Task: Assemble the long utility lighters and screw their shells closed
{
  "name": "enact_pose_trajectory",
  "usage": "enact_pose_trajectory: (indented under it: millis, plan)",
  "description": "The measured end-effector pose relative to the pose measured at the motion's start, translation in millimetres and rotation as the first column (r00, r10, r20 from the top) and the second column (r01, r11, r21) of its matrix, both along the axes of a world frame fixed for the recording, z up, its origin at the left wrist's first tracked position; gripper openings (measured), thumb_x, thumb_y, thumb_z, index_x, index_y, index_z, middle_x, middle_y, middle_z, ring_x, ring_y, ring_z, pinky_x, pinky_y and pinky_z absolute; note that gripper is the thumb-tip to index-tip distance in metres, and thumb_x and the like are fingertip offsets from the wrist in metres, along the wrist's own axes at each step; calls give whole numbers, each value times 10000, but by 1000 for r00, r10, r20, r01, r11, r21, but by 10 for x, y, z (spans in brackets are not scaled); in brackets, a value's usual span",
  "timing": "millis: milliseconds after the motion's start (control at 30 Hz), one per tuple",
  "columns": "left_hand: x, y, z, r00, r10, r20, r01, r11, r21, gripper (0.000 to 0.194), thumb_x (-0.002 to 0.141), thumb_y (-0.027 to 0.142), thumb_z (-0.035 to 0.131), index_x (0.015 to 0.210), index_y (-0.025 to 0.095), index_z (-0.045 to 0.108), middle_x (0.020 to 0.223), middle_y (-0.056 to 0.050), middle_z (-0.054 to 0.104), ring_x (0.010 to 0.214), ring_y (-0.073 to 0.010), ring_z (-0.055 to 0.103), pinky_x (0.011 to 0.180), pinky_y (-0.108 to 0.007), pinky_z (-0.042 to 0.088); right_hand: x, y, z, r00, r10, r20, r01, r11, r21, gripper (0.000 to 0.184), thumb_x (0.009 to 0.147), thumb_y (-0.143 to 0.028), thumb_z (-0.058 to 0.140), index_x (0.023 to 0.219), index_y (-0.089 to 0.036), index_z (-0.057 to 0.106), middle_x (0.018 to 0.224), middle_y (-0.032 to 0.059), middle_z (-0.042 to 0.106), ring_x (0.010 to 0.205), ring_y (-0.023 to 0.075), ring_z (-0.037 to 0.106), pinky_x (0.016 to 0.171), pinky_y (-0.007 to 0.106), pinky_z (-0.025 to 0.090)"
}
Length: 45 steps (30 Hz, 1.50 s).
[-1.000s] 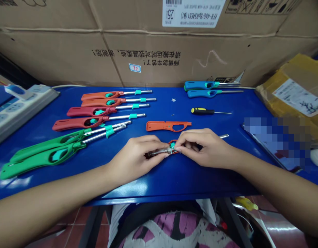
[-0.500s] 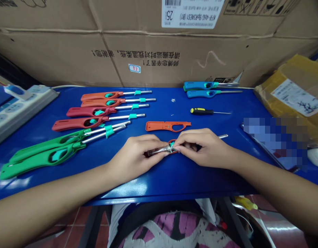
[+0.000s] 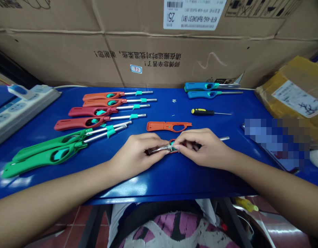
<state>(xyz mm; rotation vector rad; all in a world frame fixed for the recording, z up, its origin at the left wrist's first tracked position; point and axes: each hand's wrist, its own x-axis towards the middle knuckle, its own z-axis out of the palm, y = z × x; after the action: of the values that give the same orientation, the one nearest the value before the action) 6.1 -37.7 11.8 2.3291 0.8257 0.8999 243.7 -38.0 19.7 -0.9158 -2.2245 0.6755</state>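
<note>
An opened lighter with a long metal tube lies low over the blue table, its clear fuel tank (image 3: 159, 149) exposed. My left hand (image 3: 139, 150) is closed around the tank end, with fingers and thumb along its sides. At the tank's valve end, my right hand (image 3: 200, 146) pinches near the teal trigger; its fingertips hide the exact part. The metal tube tip (image 3: 225, 138) sticks out beyond my right hand. Just behind both hands lies the loose orange half-shell (image 3: 156, 126) of a lighter handle, inner side up.
Orange (image 3: 103, 96), red (image 3: 81, 123) and green lighters (image 3: 45, 158) lie at left, blue lighters (image 3: 202, 94) at back right. A screwdriver (image 3: 202, 112) and small screws (image 3: 174, 101) lie mid-table. A phone (image 3: 272, 148), power strip (image 3: 21, 106) and cardboard boxes (image 3: 148, 44) surround them.
The whole view has shifted slightly to the right. Both hands keep nearly the same hold on the lighter, with only slight finger movement.
</note>
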Motion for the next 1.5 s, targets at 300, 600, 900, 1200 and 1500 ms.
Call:
enact_pose_trajectory:
  millis: [300, 600, 900, 1200, 1500]
  plan:
    - [-200, 215, 149, 950, -149, -276, 197, 968, 155, 202, 909, 218, 633, 1070, 169, 743, 941, -62, 756, 852, -192, 669, 785, -328, 546, 94, 46, 29, 936, 93, 339, -150, 978, 147, 293, 968, -279, 592, 1253, -225, 636, 1283, 105, 655, 1186, 258, 590, 1015, 446, 454]
    - [-190, 184, 194, 966, -157, -207, 179, 979, 95, 192, 964, 233, 608, 1066, 176, 761, 911, -59, 777, 800, -176, 666, 750, -313, 540, 100, 87, -8, 928, 125, 350, -164, 983, 81, 250, 994, -277, 565, 1217, -225, 664, 1240, 83, 673, 1156, 233, 601, 1019, 431, 434]
    - [-153, 174, 159, 971, -163, -174, 152, 985, -78, 167, 959, 204, 620, 960, 175, 785, 882, -50, 747, 806, -157, 666, 774, -299, 534, 121, 106, -23, 928, 138, 345, -176, 981, 82, 247, 1003, -303, 562, 1217, -234, 664, 1222, 85, 667, 1143, 235, 595, 1018, 440, 429]
    - [-184, 175, 159, 958, -98, -270, 136, 983, 125, 210, 980, 239, 558, 1063, 172, 739, 956, -69, 749, 886, -193, 673, 824, -338, 542, 138, 102, 2, 920, 91, 381, -143, 984, 110, 250, 995, -301, 561, 1205, -223, 672, 1209, 93, 672, 1112, 243, 599, 969, 428, 446]
    - [-203, 188, 186, 949, -43, -313, 96, 983, 155, 198, 929, 232, 591, 1058, 182, 732, 949, -60, 740, 863, -202, 652, 787, -337, 530, 171, 108, 58, 898, 73, 434, -173, 965, 197, 336, 982, -307, 571, 1303, -245, 651, 1316, 118, 641, 1167, 273, 587, 960, 475, 471]
